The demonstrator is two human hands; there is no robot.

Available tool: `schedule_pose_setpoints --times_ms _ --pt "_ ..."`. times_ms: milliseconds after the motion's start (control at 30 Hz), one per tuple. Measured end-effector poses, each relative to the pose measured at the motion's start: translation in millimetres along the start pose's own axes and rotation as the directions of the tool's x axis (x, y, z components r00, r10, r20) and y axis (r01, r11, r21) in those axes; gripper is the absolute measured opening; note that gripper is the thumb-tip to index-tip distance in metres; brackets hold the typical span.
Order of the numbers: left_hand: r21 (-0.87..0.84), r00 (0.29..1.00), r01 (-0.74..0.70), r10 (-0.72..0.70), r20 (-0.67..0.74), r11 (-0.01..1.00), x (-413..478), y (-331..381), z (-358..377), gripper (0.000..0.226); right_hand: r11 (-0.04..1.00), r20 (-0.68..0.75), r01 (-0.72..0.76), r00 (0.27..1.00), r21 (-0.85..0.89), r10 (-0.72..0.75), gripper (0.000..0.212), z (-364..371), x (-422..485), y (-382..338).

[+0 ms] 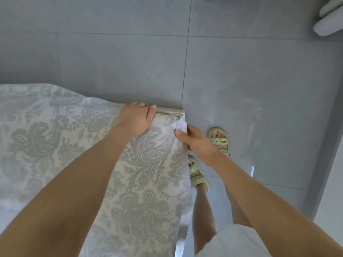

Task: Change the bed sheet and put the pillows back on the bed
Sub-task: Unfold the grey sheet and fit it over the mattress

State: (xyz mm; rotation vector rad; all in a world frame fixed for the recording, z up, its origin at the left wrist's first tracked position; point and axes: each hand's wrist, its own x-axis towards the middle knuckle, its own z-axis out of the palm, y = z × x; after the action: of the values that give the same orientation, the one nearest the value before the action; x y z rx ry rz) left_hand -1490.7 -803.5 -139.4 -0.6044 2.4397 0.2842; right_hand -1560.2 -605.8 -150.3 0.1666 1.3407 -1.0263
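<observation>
Sheet (55,136) spread over bed (172,110), covering its rt corner. At far edge nr corner, L hand (135,119) curled over sheet, gripping it. On rt side of corner, R hand (196,140) pinching sheet, thumb on top, fingers down the side. Sandals (220,140) on floor (241,71) just beside bed.

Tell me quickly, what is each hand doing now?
Left hand: closed, gripping the sheet over the far edge.
Right hand: closed, pinching the sheet's corner.
</observation>
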Motion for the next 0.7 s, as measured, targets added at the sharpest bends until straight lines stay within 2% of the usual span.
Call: schedule_pose_setpoints --times_ms 67,133,200,267,300,333,400,433,500,567,700 --pt "0.007 0.999 0.020 -0.020 0.031 1.000 2 0 -5 0.057 0.996 -0.028 -0.045 0.998 0.083 0.048 0.042 -5 -12 5" --pt "-0.006 0.997 -0.023 0.022 -0.073 1.000 -1 0 -15 0.059 0.985 -0.120 -0.073 0.988 0.158 0.093 0.041 -5 -32 18" --pt "-0.105 0.958 -0.178 0.147 -0.248 0.978 -10 15 -23 0.058 0.971 -0.240 -0.056 0.964 0.233 0.114 0.043 -2 -55 38" --pt "-0.211 0.910 -0.378 0.320 -0.262 0.901 -16 41 -27 0.054 0.948 -0.292 -0.022 0.949 0.318 0.120 0.063 3 -74 57" --pt "-0.222 0.881 -0.463 0.420 -0.216 0.858 -18 53 -25 0.054 0.941 -0.283 -0.029 0.950 0.337 0.131 0.075 5 -78 67" --pt "-0.176 0.841 -0.540 0.517 -0.159 0.823 -21 64 -23 0.057 0.941 -0.262 -0.038 0.956 0.337 0.133 0.077 8 -82 75" --pt "0.034 0.758 -0.653 0.652 0.031 0.757 -21 79 -18 0.065 0.939 -0.214 -0.069 0.966 0.337 0.148 0.052 17 -84 86" --pt "0.164 0.738 -0.675 0.658 0.151 0.720 -19 83 -18 0.068 0.936 -0.204 -0.081 0.966 0.343 0.158 0.042 22 -83 92" --pt "0.355 0.714 -0.700 0.612 0.340 0.619 -11 92 -14 0.069 0.935 -0.189 -0.073 0.971 0.346 0.145 0.040 33 -81 99" --pt "0.424 0.702 -0.710 0.522 0.484 0.562 -3 107 -16 0.069 0.926 -0.165 -0.053 0.979 0.373 0.123 0.040 44 -79 103" --pt "0.469 0.721 -0.676 0.377 0.582 0.568 0 122 -19 0.064 0.911 -0.158 0.002 0.985 0.412 0.069 0.032 59 -77 109"
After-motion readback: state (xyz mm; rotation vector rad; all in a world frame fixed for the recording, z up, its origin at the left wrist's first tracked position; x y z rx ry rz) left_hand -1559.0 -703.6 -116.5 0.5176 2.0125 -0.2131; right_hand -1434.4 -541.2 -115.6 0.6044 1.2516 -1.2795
